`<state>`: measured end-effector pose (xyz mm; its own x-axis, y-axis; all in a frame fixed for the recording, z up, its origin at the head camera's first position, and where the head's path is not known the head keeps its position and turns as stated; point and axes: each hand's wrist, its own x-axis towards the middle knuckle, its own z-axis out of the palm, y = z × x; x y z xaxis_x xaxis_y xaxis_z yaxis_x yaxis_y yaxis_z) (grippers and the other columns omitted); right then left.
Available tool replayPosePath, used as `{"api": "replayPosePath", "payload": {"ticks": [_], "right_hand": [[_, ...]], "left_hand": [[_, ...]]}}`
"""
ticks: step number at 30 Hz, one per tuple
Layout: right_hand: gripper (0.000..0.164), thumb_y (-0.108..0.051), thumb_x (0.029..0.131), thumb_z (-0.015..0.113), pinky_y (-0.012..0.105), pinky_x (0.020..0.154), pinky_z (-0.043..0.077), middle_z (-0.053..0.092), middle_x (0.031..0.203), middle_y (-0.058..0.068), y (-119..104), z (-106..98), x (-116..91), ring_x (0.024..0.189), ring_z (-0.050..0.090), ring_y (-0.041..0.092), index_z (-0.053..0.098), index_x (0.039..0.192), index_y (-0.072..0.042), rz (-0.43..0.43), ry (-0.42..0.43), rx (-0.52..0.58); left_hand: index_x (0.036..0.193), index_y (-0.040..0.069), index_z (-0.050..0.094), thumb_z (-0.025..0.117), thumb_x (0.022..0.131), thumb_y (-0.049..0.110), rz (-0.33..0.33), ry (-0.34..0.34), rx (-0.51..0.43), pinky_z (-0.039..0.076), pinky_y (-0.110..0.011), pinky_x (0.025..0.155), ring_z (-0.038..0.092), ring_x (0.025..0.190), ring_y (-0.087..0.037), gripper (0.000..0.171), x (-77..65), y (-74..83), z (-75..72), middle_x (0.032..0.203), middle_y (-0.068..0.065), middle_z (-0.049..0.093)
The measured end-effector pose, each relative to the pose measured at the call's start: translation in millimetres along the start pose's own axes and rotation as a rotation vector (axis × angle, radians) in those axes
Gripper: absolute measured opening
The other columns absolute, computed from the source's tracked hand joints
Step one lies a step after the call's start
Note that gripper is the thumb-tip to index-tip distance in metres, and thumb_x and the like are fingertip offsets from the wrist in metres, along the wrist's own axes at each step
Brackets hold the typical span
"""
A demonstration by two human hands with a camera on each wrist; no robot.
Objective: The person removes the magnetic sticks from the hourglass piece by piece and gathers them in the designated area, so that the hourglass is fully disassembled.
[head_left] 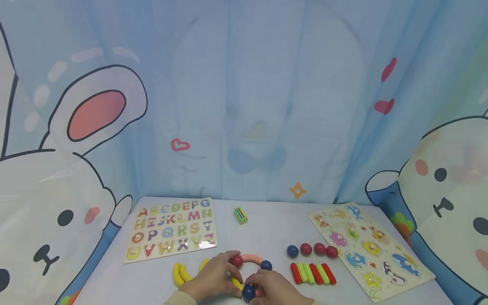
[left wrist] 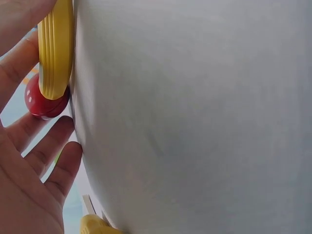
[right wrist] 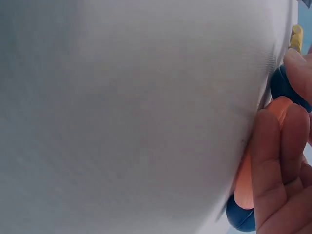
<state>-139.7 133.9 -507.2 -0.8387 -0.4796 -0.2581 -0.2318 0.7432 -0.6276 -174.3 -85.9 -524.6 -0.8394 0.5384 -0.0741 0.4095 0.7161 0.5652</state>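
Note:
A ring of balls and curved rods lies on the table at the front centre. My left hand point(head_left: 219, 275) pinches a yellow curved rod point(left wrist: 57, 53) between thumb and fingers, and its fingers reach beside a red ball point(head_left: 237, 261). From that ball an orange curved rod point(head_left: 251, 257) arches to a blue ball point(head_left: 266, 265). At the near side my right hand point(head_left: 276, 288) grips another blue ball point(head_left: 248, 292), where the yellow rod ends. Its fingers also lie along a second orange curved rod point(right wrist: 244, 187), mostly covered in the head view.
Yellow curved rods point(head_left: 178, 274) lie left of my left hand. To the right are a row of red balls point(head_left: 319, 248) with one blue ball point(head_left: 292, 251), and red and green rods point(head_left: 313, 273). Behind stand a letter board point(head_left: 171, 228), a small green block point(head_left: 241, 215) and an animal puzzle board point(head_left: 370, 250).

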Motion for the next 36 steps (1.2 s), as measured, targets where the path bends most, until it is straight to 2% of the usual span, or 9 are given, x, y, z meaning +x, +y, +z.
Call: {"api": "replayPosePath", "payload": {"ticks": [6,12,21,25,29,33,36], "right_hand": [[0.033,-0.026,0.084,0.081,0.022,0.064,0.046,0.053,0.078,-0.01,1.4,-0.2,0.6,0.07,0.051,0.007,0.073,0.116,-0.024,-0.005,-0.009,-0.049],[0.033,-0.029,0.087,0.078,0.023,0.063,0.045,0.052,0.08,-0.008,2.4,0.5,-1.0,0.071,0.051,0.008,0.071,0.119,-0.023,-0.001,-0.031,-0.028],[0.03,-0.031,0.09,0.074,0.028,0.071,0.049,0.057,0.084,-0.007,5.6,-0.7,-3.6,0.077,0.055,0.011,0.07,0.117,-0.019,0.024,-0.064,0.111],[0.033,-0.031,0.091,0.073,0.034,0.076,0.054,0.061,0.089,-0.006,7.2,-0.3,-5.3,0.081,0.057,0.015,0.068,0.119,-0.016,0.049,-0.065,0.198],[0.036,-0.031,0.093,0.07,0.037,0.078,0.054,0.061,0.092,-0.004,10.1,-2.2,-6.0,0.082,0.057,0.017,0.062,0.124,-0.016,0.056,-0.066,0.234],[0.037,-0.033,0.093,0.07,0.038,0.076,0.054,0.061,0.091,0.001,12.5,-5.5,-6.4,0.082,0.058,0.02,0.059,0.126,-0.018,0.063,-0.052,0.299],[0.04,-0.034,0.091,0.073,0.038,0.075,0.054,0.062,0.09,0.004,13.8,-8.2,-7.1,0.082,0.059,0.022,0.06,0.125,-0.017,0.076,-0.017,0.394]], "left_hand": [[0.084,0.044,0.075,0.09,0.067,0.041,0.018,-0.003,0.001,0.035,-0.052,0.11,0.04,0.137,-0.026,0.023,-1.8,-0.2,-0.9,0.151,0.011,0.041],[0.086,0.044,0.075,0.089,0.067,0.042,0.015,-0.012,0.015,0.035,-0.051,0.11,0.04,0.137,-0.025,0.023,-1.9,2.0,-2.1,0.152,0.011,0.041],[0.086,0.043,0.076,0.089,0.068,0.043,0.031,-0.012,0.023,0.035,-0.052,0.11,0.041,0.136,-0.026,0.022,-2.5,3.2,-2.7,0.152,0.008,0.041],[0.086,0.044,0.075,0.089,0.068,0.044,0.022,-0.016,0.023,0.035,-0.051,0.11,0.041,0.136,-0.025,0.022,-1.8,3.0,-2.3,0.153,0.01,0.041],[0.085,0.044,0.075,0.089,0.068,0.045,0.003,-0.023,0.013,0.035,-0.052,0.11,0.04,0.137,-0.025,0.022,-0.9,2.5,-2.0,0.153,0.011,0.04],[0.085,0.044,0.075,0.089,0.068,0.045,-0.001,-0.03,0.0,0.035,-0.053,0.11,0.04,0.137,-0.025,0.022,-0.8,2.0,-2.1,0.153,0.012,0.039],[0.085,0.044,0.074,0.089,0.068,0.045,0.011,-0.03,-0.002,0.035,-0.053,0.11,0.04,0.137,-0.025,0.022,-0.8,1.4,-2.3,0.154,0.011,0.039]]}}
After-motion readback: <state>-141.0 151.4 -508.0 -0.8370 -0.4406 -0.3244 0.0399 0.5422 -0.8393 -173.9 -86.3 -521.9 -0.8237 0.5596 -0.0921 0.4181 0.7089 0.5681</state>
